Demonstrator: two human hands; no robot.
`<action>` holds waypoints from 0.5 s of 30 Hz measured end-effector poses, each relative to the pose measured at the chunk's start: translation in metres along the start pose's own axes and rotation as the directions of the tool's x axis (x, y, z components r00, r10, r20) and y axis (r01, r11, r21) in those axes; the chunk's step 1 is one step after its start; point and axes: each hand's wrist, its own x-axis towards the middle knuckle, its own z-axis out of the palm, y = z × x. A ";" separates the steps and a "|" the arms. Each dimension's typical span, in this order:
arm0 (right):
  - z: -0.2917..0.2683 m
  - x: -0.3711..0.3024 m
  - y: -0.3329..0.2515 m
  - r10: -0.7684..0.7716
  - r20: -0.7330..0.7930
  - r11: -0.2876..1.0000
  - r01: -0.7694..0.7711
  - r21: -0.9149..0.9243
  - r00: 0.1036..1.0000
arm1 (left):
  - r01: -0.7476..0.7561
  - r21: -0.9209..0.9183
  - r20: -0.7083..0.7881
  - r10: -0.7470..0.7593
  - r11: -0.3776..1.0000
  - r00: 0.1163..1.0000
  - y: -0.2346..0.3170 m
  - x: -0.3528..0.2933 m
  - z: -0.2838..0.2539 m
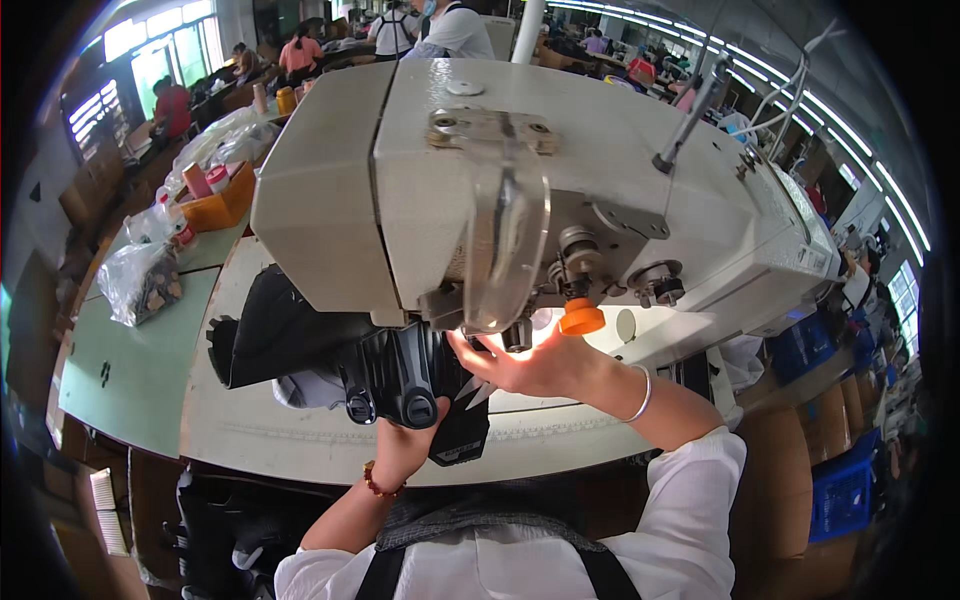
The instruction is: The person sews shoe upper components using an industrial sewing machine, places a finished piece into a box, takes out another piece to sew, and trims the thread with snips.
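Note:
A large beige sewing machine [320, 180] fills the middle, its lit needle area just above my hands. Under its head lies a black piece of work [300, 335] with ribbed, glossy moulded parts; what kind of article it is I cannot tell. My left hand [405, 448] grips the near edge of this piece from below, thumb up, most fingers hidden beneath it. My right hand [535, 366] reaches in beside the needle, fingers bent and partly hidden by the machine. Pointed silver scissors [476, 392] stick out below its palm, held in the hand over the black piece.
On the left stands a pale green table [125, 365] with a clear plastic bag [140, 280] and an orange box [222, 200] of thread cones. Blue crates [843, 488] stand at the right. Dark pieces [225, 530] hang at lower left. Other people work farther back.

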 end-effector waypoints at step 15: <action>0.052 -0.051 0.011 -0.485 0.543 -0.049 0.599 -0.799 0.685 | -0.050 -0.038 0.000 0.050 0.998 0.999 0.008 0.007 0.000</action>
